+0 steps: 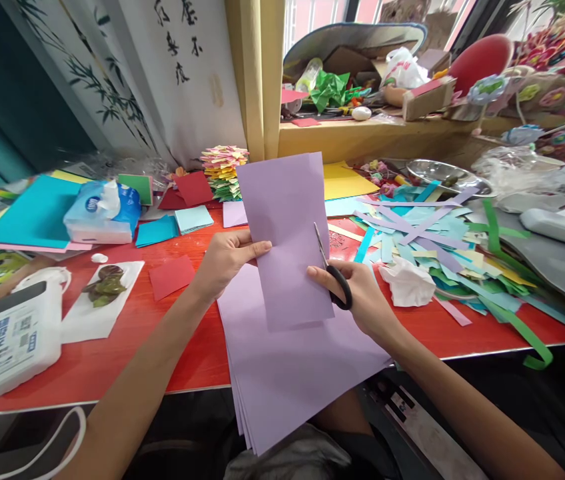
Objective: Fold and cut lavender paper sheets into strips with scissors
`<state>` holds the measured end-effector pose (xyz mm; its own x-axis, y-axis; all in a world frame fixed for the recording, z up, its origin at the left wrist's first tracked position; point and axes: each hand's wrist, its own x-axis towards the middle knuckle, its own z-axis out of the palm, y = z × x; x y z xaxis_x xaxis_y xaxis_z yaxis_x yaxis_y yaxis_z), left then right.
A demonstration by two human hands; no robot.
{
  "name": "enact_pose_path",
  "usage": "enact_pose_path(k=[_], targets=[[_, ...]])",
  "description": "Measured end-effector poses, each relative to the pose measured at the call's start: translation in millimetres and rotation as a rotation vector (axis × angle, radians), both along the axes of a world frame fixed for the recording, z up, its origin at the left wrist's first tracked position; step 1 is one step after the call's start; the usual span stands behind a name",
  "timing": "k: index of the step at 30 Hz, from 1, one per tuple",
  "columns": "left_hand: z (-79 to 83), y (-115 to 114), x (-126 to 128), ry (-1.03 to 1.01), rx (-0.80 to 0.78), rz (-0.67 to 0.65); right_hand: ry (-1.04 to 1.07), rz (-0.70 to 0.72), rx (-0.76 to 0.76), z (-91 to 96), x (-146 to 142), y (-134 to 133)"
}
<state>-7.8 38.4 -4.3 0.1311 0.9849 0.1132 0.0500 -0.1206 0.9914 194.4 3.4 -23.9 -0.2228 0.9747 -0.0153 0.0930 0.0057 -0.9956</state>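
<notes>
Steel bowl (425,171), beyond and right of the sheet: contains small dark items (450,179), unidentified. Tissue box (100,228), left of the sheet: tissue (109,199) protruding. Sheet (290,200) held above purple stack (307,367). Left hand (227,260): fingers pinch sheet's left edge. Right hand (365,293): fingers grip scissors (331,269), thumb overlapping sheet's right side.

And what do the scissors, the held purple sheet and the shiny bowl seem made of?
Scissors: glinting blades, likely steel; black handle, probably plastic. Held purple sheet: matte, thin, apparently paper. Shiny bowl: bright reflections suggest polished metal, perhaps steel.
</notes>
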Motion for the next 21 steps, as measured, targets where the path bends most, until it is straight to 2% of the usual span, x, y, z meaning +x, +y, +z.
enact_pose_path(k=[7,21], targets=[[-0.2,-0.6,-0.1,0.027,0.000,-0.001,0.015,0.012,-0.023,-1.7,0.5,1.7],[-2.4,-0.4,0.4,0.043,-0.014,-0.043,0.002,-0.009,0.023,-2.6,1.1,4.4]])
